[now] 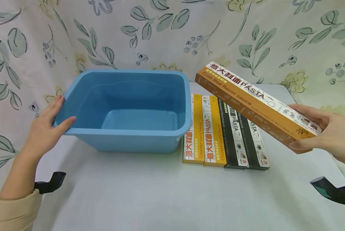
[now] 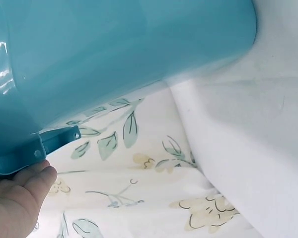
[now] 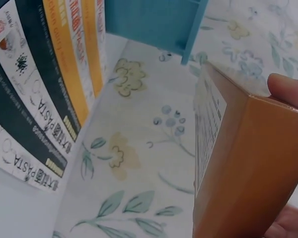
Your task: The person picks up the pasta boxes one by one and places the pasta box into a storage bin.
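My left hand (image 1: pixel 46 130) grips the left end of a blue plastic bin (image 1: pixel 129 132), thumb over the rim. From the left wrist view, fingertips (image 2: pixel 45 178) show under the lip of the bin (image 2: pixel 134 54). In my right hand (image 1: pixel 332 131) is the near end of an orange-brown crab roe pasta box (image 1: pixel 247 104), held up at a slant with its far end beside the bin's right rim. Under it, in the head view, lie two yellow chicken curry pasta boxes (image 1: pixel 214 138) and two black pasta boxes (image 1: pixel 236 147), side by side.
A white tabletop (image 1: pixel 149 192) carries the bin and the row of boxes. Behind and to the left hangs a leaf-and-flower patterned cloth (image 1: pixel 161 38). The bin's inner floor (image 1: pixel 140 119) shows bare. Dark straps sit at both wrists.
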The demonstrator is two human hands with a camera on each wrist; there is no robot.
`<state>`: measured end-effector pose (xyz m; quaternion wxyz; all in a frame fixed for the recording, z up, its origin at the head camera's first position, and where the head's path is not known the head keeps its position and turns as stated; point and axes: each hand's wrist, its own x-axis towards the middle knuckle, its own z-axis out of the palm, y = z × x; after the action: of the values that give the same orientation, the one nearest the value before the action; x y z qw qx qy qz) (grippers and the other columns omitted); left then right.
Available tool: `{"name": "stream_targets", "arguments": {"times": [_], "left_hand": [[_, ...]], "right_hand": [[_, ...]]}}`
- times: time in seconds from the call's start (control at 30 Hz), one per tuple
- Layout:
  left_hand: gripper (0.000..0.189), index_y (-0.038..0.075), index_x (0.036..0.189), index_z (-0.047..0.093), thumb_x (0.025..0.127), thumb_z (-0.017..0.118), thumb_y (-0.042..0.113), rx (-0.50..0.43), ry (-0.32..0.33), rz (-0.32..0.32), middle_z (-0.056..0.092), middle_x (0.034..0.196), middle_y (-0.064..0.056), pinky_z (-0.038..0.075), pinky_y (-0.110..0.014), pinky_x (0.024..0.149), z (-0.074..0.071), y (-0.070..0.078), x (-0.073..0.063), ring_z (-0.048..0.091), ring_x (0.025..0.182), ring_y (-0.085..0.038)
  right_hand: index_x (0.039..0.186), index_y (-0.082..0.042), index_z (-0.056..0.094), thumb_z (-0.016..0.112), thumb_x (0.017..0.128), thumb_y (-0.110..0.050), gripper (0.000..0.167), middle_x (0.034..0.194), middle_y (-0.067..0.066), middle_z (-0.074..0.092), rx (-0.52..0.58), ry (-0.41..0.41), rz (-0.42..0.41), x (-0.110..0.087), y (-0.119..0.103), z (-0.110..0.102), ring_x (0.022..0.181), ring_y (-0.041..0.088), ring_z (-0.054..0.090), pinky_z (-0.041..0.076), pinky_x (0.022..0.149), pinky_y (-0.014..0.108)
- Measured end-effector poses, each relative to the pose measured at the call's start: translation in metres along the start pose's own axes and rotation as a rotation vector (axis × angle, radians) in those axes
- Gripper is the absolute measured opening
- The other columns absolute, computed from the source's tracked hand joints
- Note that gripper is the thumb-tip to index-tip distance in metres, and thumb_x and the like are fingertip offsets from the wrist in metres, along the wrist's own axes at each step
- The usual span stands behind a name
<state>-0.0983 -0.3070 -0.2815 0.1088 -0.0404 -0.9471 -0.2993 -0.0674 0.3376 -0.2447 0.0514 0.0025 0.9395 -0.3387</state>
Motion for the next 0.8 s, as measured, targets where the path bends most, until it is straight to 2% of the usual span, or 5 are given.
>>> {"name": "stream_targets", "arguments": {"times": [0.13, 0.27, 0.4, 0.6, 0.8], "left_hand": [[0.069, 0.007, 0.155, 0.016, 0.099, 0.049, 0.028, 0.006, 0.002, -0.003, 0.011, 0.161, -0.015, 0.016, -0.075, 0.099, 0.001, 0.001, 0.001, 0.011, 0.141, -0.052], [0.068, 0.005, 0.155, 0.015, 0.100, 0.049, 0.027, 0.006, 0.001, -0.005, 0.011, 0.160, -0.016, 0.016, -0.075, 0.100, 0.001, 0.001, 0.001, 0.011, 0.141, -0.052], [0.068, 0.004, 0.155, 0.016, 0.100, 0.049, 0.027, 0.006, 0.000, -0.005, 0.011, 0.160, -0.018, 0.015, -0.074, 0.101, 0.001, 0.002, 0.001, 0.011, 0.141, -0.052], [0.068, 0.006, 0.155, 0.016, 0.100, 0.049, 0.028, 0.004, -0.005, -0.008, 0.011, 0.160, -0.017, 0.015, -0.075, 0.101, 0.001, 0.002, 0.001, 0.012, 0.140, -0.053], [0.068, 0.008, 0.156, 0.016, 0.100, 0.049, 0.028, -0.005, 0.002, -0.009, 0.011, 0.161, -0.014, 0.016, -0.075, 0.100, 0.000, 0.002, 0.000, 0.012, 0.141, -0.052]], "right_hand": [[0.157, -0.029, 0.020, 0.081, 0.077, -0.008, 0.103, 0.129, 0.003, 0.037, -0.009, -0.058, 0.053, -0.002, -0.009, -0.005, 0.101, 0.026, 0.033, 0.046, 0.069, 0.020], [0.156, -0.032, 0.021, 0.083, 0.075, -0.010, 0.104, 0.133, 0.005, 0.035, -0.015, -0.088, 0.058, -0.002, -0.015, -0.007, 0.102, 0.028, 0.033, 0.051, 0.067, 0.027], [0.154, -0.034, 0.029, 0.086, 0.071, -0.007, 0.103, 0.130, -0.001, 0.038, 0.002, -0.074, 0.029, 0.000, -0.018, -0.007, 0.100, 0.023, 0.034, 0.054, 0.062, 0.026], [0.154, -0.036, 0.027, 0.088, 0.069, -0.015, 0.107, 0.141, 0.014, 0.034, -0.053, -0.106, 0.040, 0.005, -0.026, -0.006, 0.105, 0.027, 0.032, 0.051, 0.064, 0.023], [0.153, -0.031, 0.032, 0.090, 0.063, -0.009, 0.110, 0.140, 0.018, 0.039, -0.071, -0.119, -0.012, 0.011, -0.036, -0.004, 0.101, 0.021, 0.035, 0.048, 0.063, 0.022]]}}
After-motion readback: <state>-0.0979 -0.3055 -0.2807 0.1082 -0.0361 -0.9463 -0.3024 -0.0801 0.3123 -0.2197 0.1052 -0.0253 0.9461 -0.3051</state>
